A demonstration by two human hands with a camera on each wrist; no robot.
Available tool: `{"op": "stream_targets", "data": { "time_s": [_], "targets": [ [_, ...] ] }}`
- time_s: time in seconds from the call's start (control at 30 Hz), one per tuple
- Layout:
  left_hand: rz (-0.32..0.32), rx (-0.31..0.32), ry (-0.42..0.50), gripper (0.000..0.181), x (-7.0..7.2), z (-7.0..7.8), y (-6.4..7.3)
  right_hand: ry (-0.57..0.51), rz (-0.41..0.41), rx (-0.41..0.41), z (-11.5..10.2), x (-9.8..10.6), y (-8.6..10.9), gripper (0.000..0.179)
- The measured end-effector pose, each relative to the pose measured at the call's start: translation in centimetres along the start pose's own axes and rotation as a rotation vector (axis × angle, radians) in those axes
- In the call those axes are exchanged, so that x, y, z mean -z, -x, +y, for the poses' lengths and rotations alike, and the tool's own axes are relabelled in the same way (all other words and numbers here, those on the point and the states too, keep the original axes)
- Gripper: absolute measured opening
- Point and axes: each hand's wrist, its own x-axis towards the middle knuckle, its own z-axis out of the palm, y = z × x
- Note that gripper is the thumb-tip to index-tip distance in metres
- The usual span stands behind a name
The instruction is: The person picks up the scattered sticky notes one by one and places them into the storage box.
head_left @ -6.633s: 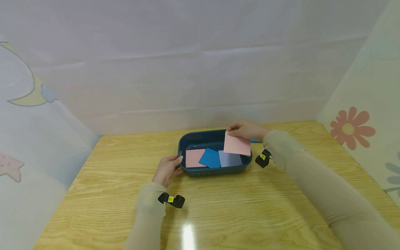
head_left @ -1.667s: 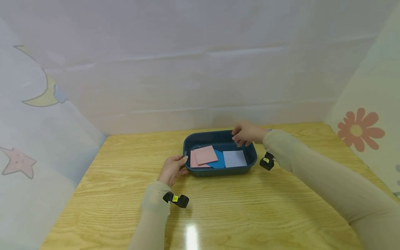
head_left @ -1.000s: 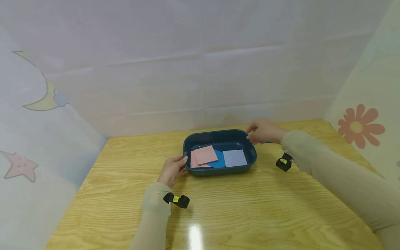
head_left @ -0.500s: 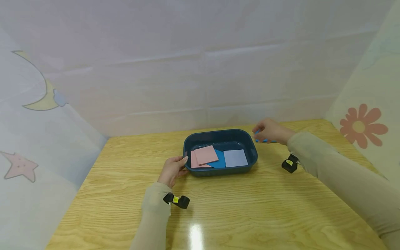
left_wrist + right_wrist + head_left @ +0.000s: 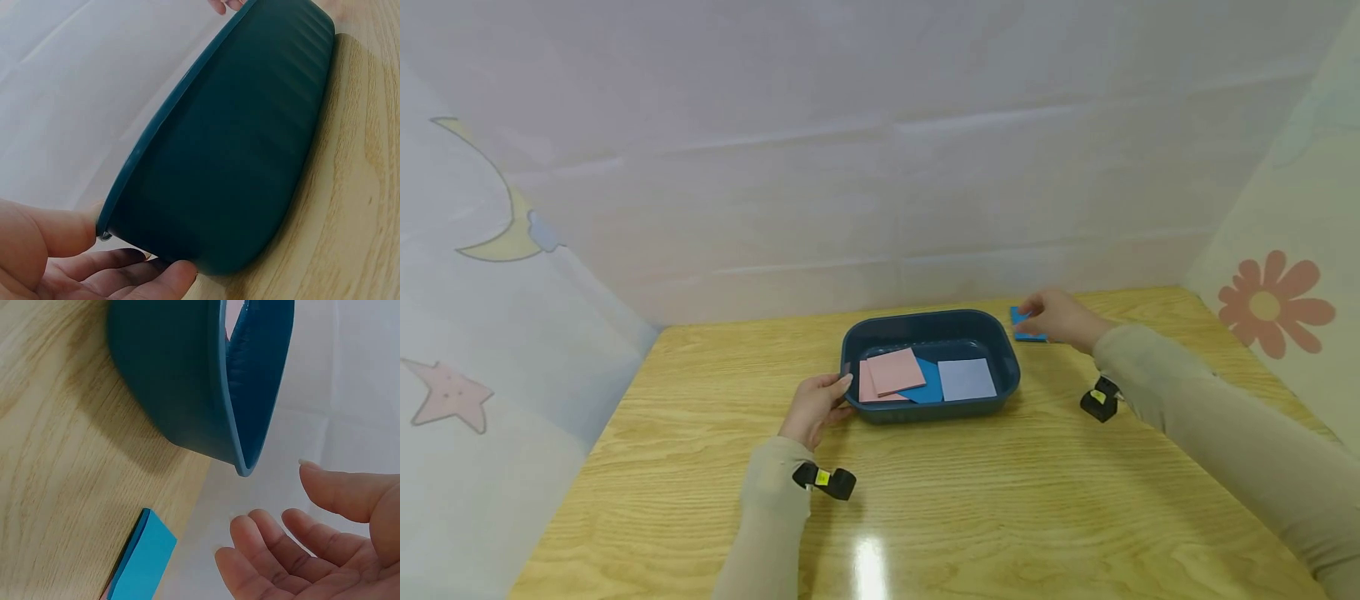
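Observation:
My left hand (image 5: 811,408) grips the left end of a dark blue plastic basin (image 5: 936,412), thumb on the rim and fingers against the outside wall. Inside, two pink sticky note pads (image 5: 897,372) overlap at the left, partly covering a blue pad (image 5: 931,383). Beside them lies a pale lilac pad (image 5: 967,379). My right hand (image 5: 1063,319) hovers over another blue pad (image 5: 1030,337) on the table, just right of the basin. In the right wrist view its fingers (image 5: 250,540) are loosely bent and apart from that blue pad (image 5: 145,562).
The wooden table (image 5: 985,500) ends at the back against a pale cloth wall (image 5: 775,167). Printed cloth sides stand left and right, with a flower (image 5: 1270,307) on the right. In the right wrist view a sliver of pink (image 5: 105,594) shows under the blue pad.
Earlier the right hand held a pink pad over the basin; that pad now lies inside, on the other pink one. The right hand has moved right, out to the blue pad. Left hand unchanged.

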Motion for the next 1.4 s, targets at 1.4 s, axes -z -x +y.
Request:
{"op": "stream_targets", "data": {
  "time_s": [1.4],
  "targets": [
    [0.043,-0.054,0.082,0.043,-1.2,-0.3,0.2,0.020,0.063,-0.048,5.3,-0.7,-0.8,0.058]
  ]
}}
